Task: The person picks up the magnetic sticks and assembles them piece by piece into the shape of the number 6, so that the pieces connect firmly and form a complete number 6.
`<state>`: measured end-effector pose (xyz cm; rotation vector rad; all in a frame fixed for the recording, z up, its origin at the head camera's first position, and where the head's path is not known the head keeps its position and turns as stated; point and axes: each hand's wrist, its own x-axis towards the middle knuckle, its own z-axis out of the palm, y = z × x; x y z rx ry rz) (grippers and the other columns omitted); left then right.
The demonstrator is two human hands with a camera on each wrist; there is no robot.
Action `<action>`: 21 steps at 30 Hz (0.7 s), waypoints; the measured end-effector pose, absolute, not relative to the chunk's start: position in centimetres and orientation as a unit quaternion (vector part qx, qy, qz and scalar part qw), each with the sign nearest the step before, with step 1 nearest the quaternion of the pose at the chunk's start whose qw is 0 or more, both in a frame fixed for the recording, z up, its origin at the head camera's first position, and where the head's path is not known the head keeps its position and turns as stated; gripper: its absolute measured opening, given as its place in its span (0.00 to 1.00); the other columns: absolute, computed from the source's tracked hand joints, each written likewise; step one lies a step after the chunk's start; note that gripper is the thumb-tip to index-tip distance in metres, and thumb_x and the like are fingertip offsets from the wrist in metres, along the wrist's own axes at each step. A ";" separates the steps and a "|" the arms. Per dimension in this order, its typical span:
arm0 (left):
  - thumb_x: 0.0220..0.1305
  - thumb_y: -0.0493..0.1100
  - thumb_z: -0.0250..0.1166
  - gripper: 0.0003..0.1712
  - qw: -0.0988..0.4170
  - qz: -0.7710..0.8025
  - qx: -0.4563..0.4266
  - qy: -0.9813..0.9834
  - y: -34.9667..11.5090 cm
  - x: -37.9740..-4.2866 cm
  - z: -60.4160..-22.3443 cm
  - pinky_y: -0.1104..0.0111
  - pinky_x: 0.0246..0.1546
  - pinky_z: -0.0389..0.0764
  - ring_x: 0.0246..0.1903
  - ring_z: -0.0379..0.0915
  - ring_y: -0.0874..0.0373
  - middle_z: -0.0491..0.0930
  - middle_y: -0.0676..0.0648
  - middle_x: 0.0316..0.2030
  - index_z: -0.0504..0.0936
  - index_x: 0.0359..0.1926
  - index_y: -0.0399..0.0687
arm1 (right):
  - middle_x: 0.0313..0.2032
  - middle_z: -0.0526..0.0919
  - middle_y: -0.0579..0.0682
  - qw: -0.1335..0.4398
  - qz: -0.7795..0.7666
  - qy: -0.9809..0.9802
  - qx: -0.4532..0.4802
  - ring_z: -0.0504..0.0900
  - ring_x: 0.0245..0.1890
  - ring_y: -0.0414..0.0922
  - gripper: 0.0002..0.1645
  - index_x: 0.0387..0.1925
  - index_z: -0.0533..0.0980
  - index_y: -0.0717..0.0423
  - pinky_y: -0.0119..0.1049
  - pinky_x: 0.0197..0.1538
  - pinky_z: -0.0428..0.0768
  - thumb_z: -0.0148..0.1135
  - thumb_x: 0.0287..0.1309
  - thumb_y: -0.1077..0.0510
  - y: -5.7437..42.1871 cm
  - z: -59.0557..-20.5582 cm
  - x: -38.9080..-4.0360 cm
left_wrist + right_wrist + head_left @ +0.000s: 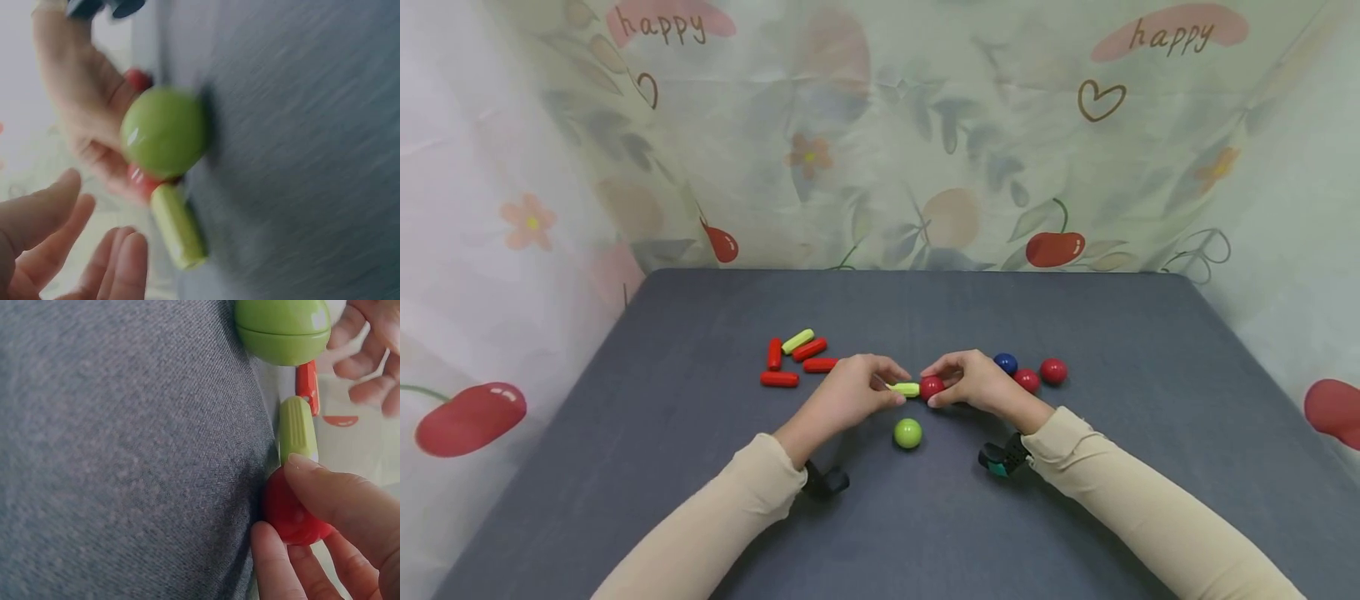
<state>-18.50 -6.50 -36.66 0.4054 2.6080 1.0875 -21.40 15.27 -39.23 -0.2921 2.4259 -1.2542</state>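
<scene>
My right hand [973, 379] holds a glossy red ball [932, 388] between thumb and fingers, low at the grey tabletop. Against the ball's left side lies a short yellow-green rod [905, 389], end on; the right wrist view shows grooves along this rod [298, 428]. My left hand [857, 387] is just left of the rod, and in the left wrist view its fingers [131, 259] are spread apart with nothing between them. Nearer to me than the rod sits a green ball [907, 433], which has a seam round it in the right wrist view.
Left of my left hand lie several red rods [779, 379] and another yellow-green rod [798, 341]. Beyond my right hand are a blue ball [1005, 363] and two red balls [1054, 372]. A printed curtain [880, 167] hangs behind the table [1075, 317].
</scene>
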 end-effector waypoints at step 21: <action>0.52 0.43 0.75 0.14 0.170 0.360 0.150 0.905 -5.2 -15.9 -38.6 0.66 0.37 0.77 0.35 0.73 0.60 0.80 0.53 0.33 0.86 0.42 0.52 | 0.45 0.86 0.54 0.189 -0.442 0.871 -0.103 0.83 0.42 0.44 0.22 0.47 0.81 0.57 0.35 0.44 0.81 0.75 0.47 0.63 15.1 -39.1 -21.2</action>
